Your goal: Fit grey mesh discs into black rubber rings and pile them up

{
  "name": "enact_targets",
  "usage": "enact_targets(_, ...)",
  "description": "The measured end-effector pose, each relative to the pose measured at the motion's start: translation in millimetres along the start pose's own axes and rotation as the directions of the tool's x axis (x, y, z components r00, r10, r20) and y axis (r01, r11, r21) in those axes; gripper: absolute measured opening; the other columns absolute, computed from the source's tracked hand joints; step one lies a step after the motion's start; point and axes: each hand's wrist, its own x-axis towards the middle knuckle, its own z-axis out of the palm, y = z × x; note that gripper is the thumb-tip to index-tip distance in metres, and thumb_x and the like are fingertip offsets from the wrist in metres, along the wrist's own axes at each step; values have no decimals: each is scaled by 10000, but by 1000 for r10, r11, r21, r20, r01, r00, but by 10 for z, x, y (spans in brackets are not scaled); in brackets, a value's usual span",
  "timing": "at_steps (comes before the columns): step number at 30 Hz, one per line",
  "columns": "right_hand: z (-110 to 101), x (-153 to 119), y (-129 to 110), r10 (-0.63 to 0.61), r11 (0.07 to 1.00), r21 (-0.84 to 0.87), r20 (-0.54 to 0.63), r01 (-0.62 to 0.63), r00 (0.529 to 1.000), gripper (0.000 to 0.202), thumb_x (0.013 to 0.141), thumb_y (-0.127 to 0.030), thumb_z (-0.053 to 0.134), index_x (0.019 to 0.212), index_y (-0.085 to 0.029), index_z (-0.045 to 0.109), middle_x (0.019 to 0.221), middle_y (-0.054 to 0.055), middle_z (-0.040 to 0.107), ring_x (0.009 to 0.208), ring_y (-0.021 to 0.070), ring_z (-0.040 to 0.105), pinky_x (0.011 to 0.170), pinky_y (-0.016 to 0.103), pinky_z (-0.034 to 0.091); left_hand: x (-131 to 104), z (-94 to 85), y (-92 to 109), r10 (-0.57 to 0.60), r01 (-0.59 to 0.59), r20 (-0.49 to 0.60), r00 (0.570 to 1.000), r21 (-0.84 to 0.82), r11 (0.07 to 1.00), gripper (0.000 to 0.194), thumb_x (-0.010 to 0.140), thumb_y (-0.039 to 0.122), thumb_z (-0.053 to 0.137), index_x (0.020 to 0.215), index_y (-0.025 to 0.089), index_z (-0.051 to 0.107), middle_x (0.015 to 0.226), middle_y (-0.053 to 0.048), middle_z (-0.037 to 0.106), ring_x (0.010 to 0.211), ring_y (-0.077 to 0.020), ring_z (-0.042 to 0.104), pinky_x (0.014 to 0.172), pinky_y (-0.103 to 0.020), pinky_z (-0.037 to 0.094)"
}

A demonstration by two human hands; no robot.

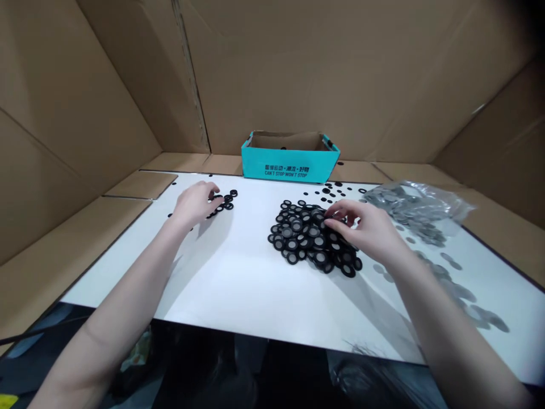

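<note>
A heap of black rubber rings with grey mesh discs in their centres [313,241] lies on the white table, right of the middle. My right hand [361,224] reaches to the heap's upper right side, thumb and bent fingers apart at the rings; no ring is plainly held. On the left, my left hand [196,201] hovers by a small group of black rings [229,199], its thumb and fingers bent with a gap between them. Its fingers partly hide that group.
A turquoise cardboard box [290,166] stands at the back. Small black pieces [326,191] lie scattered behind the heap. To the right are a clear plastic bag [419,204] of grey discs and loose grey discs [485,315]. Cardboard walls [323,74] enclose the table.
</note>
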Motion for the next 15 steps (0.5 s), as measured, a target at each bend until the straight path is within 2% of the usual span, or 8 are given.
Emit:
enact_targets(2,-40,-38,-1,-13,1000,14,-51,14,999,121,763,-341,655,776,-226,688,713,23,699,602,171,541,606,318,417,42,60,-110,-71,69,30,997,65,996,406,878,371,520,1181,151,677,1193,-184,636,1110,-375,611,851,-412,501)
enact_targets(5,-175,-146,54,24,999,34,-106,-20,994,248,839,-444,598,799,-216,686,762,51,705,554,154,514,544,306,396,83,125,-214,-140,130,76,987,123,984,406,861,369,540,1182,175,695,1235,-192,612,1108,-412,610,844,-454,503)
enact_targets(7,-292,-234,154,65,998,6,-112,-65,992,316,880,-475,548,781,-203,674,745,71,702,529,155,512,517,310,385,101,142,-249,-161,149,83,983,140,979,366,857,350,553,1152,202,713,1239,-167,620,1102,-397,621,856,-445,502)
enact_targets(10,-446,-369,408,99,992,-72,-118,-108,988,262,901,-383,496,842,-204,678,785,99,738,568,193,569,549,333,415,111,135,-272,-179,168,68,981,150,974,307,872,308,574,1131,217,712,1242,-134,630,1128,-353,620,894,-420,497)
enact_targets(12,-512,-467,615,103,982,-150,-109,-118,989,199,842,-311,546,939,-223,696,833,102,759,621,231,599,592,359,428,110,125,-278,-181,171,58,982,147,974,279,908,314,587,1143,201,686,1251,-115,628,1144,-304,609,942,-431,489)
enact_targets(15,-538,-632,893,119,948,-282,-127,-151,985,186,754,-378,639,800,-212,707,836,165,748,744,330,618,591,396,394,114,125,-284,-174,168,37,984,133,977,310,948,388,590,1155,163,642,1236,-97,630,1148,-246,591,1002,-469,466)
